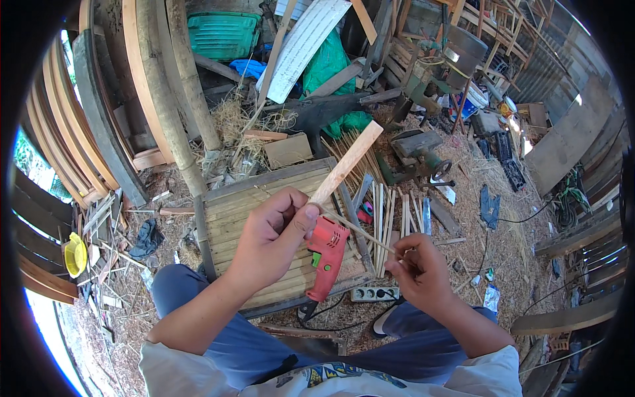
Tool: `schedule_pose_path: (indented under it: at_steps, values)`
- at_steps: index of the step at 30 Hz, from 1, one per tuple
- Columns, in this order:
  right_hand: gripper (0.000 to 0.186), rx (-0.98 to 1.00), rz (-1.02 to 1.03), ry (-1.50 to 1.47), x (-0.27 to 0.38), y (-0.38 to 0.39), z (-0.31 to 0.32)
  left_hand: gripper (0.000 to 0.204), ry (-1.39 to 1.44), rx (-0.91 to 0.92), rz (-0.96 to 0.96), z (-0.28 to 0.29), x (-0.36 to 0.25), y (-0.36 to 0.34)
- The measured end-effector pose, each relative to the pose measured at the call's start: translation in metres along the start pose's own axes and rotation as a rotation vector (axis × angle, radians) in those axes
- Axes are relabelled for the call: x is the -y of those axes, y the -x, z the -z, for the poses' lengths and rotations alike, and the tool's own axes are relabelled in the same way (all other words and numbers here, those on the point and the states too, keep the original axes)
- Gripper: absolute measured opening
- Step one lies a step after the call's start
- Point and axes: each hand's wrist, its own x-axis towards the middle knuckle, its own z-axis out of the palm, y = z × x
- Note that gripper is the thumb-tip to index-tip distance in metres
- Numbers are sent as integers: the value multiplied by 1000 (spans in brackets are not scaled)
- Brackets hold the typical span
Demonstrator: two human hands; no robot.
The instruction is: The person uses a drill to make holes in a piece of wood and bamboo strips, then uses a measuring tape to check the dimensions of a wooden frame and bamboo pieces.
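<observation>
A flat, pale wooden strip (347, 163) slants up and away from my left hand (271, 248), which is closed around its lower end. From there a thin wooden stick (357, 229) runs down to the right, passing over the drill. My right hand (422, 274) pinches the far end of this stick between thumb and fingers. Beneath the stick, a red power drill (325, 264) with a green trigger lies on a low slatted wooden bench (231, 228). My left fingers partly hide where strip and stick meet, so I cannot tell whether they are joined.
Several thin wood strips (383, 218) lean beside the bench's right edge. A white power strip (375, 294) sits near my knees, its cord trailing. A green machine with a handwheel (442, 169) stands beyond. Wood shavings cover the floor. Tall planks (142, 79) rise at left.
</observation>
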Motion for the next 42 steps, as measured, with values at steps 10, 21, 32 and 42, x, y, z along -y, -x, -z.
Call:
schedule_pose_path:
  at_steps: [10,21,32,42]
  values:
    - [6,-72,210,132,-12,-2,-1,19,36,18,29,-3,0,2]
    - [6,-165,239,201,8,-9,0,18,32,7,12,-2,0,0]
    - [7,224,-105,-38,-8,-6,7,18,-12,21,26,-2,7,-1]
    - [9,-107,273,177,1,-13,6,20,82,-27,102,-4,2,-1]
